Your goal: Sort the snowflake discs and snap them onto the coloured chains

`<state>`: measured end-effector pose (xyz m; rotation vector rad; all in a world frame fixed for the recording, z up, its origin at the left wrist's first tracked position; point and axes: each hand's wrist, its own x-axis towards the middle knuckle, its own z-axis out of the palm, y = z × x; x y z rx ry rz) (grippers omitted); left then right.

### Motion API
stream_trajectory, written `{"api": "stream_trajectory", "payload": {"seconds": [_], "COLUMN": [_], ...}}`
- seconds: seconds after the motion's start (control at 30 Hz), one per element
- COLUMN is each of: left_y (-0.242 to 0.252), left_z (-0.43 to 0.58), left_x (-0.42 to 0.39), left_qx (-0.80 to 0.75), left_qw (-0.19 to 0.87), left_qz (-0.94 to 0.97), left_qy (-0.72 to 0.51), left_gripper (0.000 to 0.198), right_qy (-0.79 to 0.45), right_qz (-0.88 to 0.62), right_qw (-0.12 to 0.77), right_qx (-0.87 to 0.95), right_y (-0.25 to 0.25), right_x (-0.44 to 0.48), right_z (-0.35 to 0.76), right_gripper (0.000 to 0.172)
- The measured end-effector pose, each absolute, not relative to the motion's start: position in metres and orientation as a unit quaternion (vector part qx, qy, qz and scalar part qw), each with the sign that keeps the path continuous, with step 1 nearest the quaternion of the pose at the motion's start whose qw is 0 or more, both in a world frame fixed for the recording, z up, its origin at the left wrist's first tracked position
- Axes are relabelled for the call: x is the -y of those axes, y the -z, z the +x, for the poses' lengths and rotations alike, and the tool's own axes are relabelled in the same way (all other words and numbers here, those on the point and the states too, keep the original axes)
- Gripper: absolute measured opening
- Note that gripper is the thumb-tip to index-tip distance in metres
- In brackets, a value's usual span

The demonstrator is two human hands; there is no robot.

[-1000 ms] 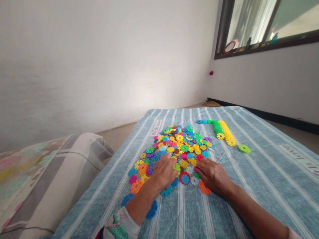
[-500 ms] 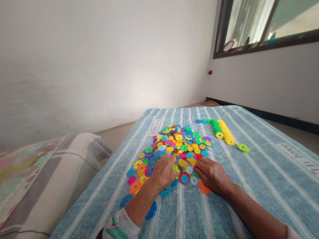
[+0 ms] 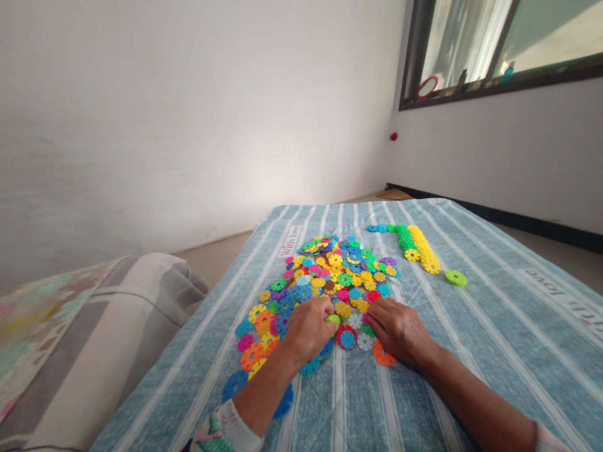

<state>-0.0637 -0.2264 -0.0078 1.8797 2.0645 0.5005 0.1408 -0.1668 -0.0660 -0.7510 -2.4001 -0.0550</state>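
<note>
Notched plastic discs of many colours lie in a loose pile (image 3: 343, 263) on a striped blue cloth. At the near side of the pile, my left hand (image 3: 308, 326) pinches a lime green disc (image 3: 333, 319) between thumb and fingers. My right hand (image 3: 400, 326) rests at the pile's right edge, fingers curled and pressed together beside a red disc (image 3: 374, 296). Its fingertips are partly hidden, so I cannot tell what they hold. Between the hands lie a red disc with a blue centre (image 3: 347, 339) and a grey-white disc (image 3: 364, 341). An orange disc (image 3: 384, 354) sits below my right hand.
Beyond the pile, a green row of joined discs (image 3: 404, 240) lies against a yellow row (image 3: 424, 250). A lime green stack (image 3: 456, 278) is to their right. A grey and white bedcover (image 3: 127, 314) bulges at left. Walls and a window (image 3: 494, 56) stand behind.
The lime green disc in my left hand has tilted and looks flatter. Both hands stay in nearly the same place; the whole view has shifted slightly.
</note>
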Motion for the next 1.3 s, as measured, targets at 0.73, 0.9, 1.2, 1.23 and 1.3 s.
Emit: {"api": "stream_trajectory", "payload": {"seconds": [0.73, 0.9, 1.2, 1.23, 1.3], "left_y": [0.019, 0.019, 0.018, 0.018, 0.019], "left_z": [-0.041, -0.042, -0.042, -0.042, -0.044], "left_x": [0.230, 0.227, 0.223, 0.222, 0.221], "left_qx": [-0.613, -0.614, -0.637, -0.635, -0.628], "left_qw": [0.447, 0.438, 0.444, 0.446, 0.442], "left_qz": [0.488, 0.489, 0.484, 0.485, 0.494], "left_qy": [-0.433, -0.438, -0.404, -0.403, -0.408], "left_gripper": [0.038, 0.040, 0.049, 0.050, 0.052], "right_qy": [-0.053, -0.034, 0.064, 0.064, 0.061], "right_qz": [-0.192, -0.194, -0.192, -0.194, -0.213], "right_qw": [0.297, 0.303, 0.292, 0.293, 0.295], "right_qx": [0.934, 0.932, 0.935, 0.934, 0.929], "right_y": [0.038, 0.035, 0.034, 0.035, 0.036], "right_x": [0.200, 0.199, 0.195, 0.193, 0.188], "right_z": [0.120, 0.118, 0.113, 0.113, 0.116], "right_gripper": [0.045, 0.037, 0.025, 0.026, 0.024]}}
